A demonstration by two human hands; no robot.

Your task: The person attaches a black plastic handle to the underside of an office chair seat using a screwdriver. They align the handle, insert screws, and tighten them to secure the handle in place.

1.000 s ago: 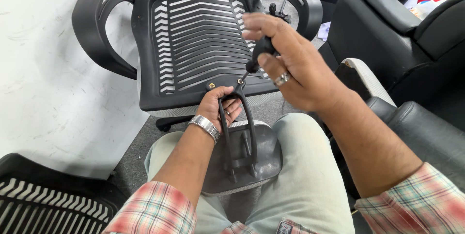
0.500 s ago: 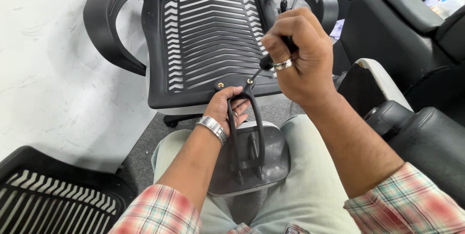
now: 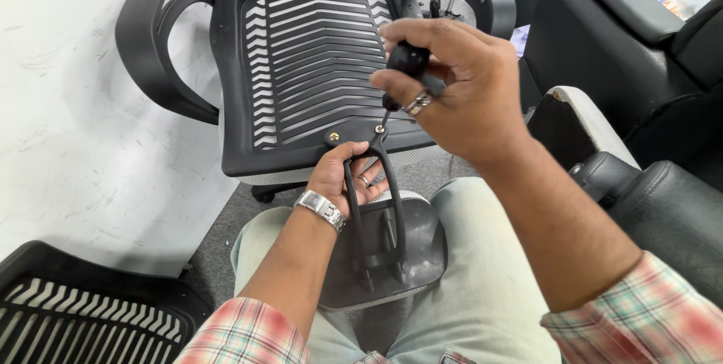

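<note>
From the head view, the right hand (image 3: pixel 459 93) is closed around a black screwdriver (image 3: pixel 399 78), tip on a screw just below, while the left hand (image 3: pixel 348 176) under it grips the looped bracket (image 3: pixel 376 206), steadying it against the chair back (image 3: pixel 316 63).

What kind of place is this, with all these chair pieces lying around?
Probably a workshop where office chairs get assembled or repaired. A slatted chair back with armrests leans on the wall, another slatted part lies on the floor, and the right hand works a screwdriver at it.
</note>
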